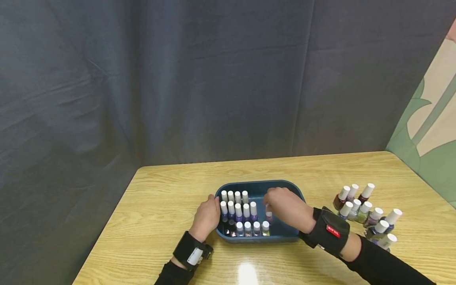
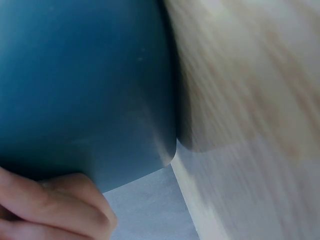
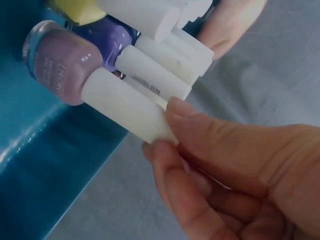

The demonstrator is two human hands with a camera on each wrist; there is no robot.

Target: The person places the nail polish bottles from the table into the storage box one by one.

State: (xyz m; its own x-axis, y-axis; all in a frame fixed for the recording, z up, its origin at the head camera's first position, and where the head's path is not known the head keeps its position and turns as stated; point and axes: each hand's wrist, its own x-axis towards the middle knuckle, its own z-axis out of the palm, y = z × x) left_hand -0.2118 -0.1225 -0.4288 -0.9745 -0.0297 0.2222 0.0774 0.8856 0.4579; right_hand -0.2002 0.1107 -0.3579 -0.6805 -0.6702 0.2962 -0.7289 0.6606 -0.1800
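A blue tub stands on the table with rows of white-capped nail polish bottles upright in its left part. My right hand reaches over the tub's right half. Its thumb and fingertips pinch the white cap of a mauve nail polish bottle, which is inside the tub beside the others. At the tub's left end, my left hand grips the rim. Bent fingers lie against the tub's outer wall in the left wrist view.
To the right of the tub, several more nail polish bottles in dark, purple and pale shades stand in a group, close to the right forearm. A dark curtain hangs behind the wooden table.
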